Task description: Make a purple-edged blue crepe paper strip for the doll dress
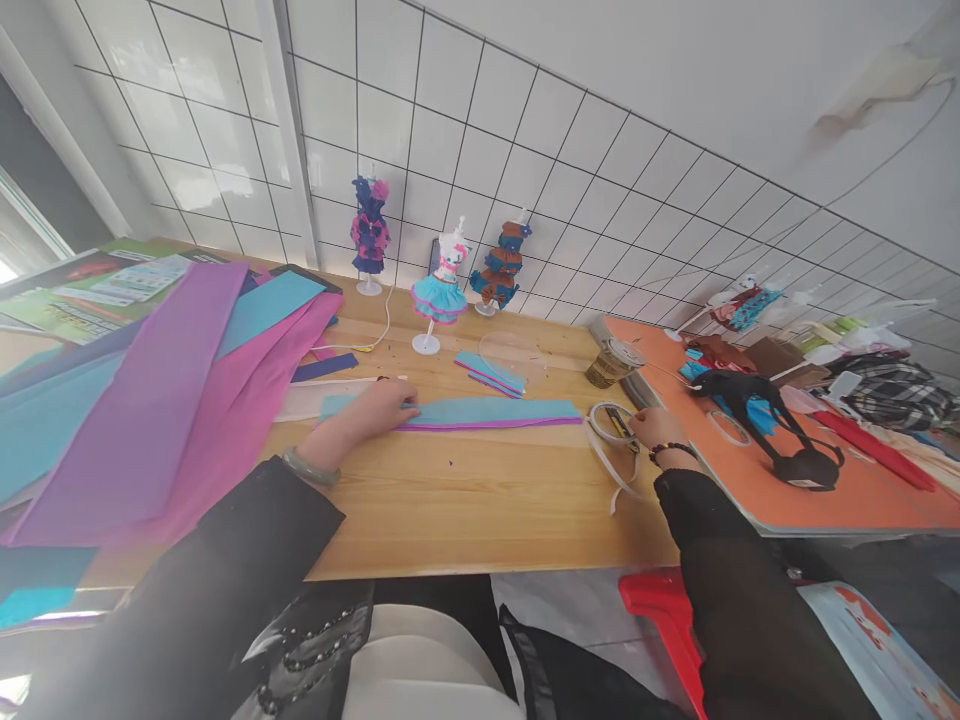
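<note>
A long folded strip, blue on top with a purple edge, lies across the wooden table. My left hand rests on its left part, fingers bent together against the fabric. Beyond the strip's right end is a roll of white tape with a loose tail hanging toward the table's front edge; a yellow and black tool lies at the roll. My right hand is at the right side of the roll, fingers curled; what they grip is too small to make out. Shorter blue and pink strips lie behind the long one.
Large purple, blue and pink sheets cover the left side. Three small dressed stands, one in a blue skirt, line the wall. A cup stands at the back right. Black headgear lies on the orange surface. A red stool is below.
</note>
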### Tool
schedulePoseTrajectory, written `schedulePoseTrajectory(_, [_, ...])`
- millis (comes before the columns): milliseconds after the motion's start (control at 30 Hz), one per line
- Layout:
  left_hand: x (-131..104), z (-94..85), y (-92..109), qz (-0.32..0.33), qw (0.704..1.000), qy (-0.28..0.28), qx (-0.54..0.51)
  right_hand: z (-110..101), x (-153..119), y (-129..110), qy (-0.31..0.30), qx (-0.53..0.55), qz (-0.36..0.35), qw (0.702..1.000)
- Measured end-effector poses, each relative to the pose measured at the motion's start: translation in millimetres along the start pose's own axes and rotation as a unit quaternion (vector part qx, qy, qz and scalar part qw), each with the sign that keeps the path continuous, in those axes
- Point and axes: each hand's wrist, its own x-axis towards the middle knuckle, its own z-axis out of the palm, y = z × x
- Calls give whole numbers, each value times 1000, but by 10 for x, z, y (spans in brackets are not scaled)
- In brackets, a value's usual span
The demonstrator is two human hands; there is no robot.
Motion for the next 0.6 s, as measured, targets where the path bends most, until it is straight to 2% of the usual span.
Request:
schedulePoseTrajectory(267, [-32,-81,50,-21,999,-21,-20,89,137,-78,-9,44,-28,999])
schedulePoseTrajectory(433, [-66,-133,84,-11,999,-31,-24,144,96,38,-36,79,-26,996])
schedulePoseTrajectory(600, [-87,-166,124,-17,999,-51,-11,134,-16,173,-95,83,-28,992])
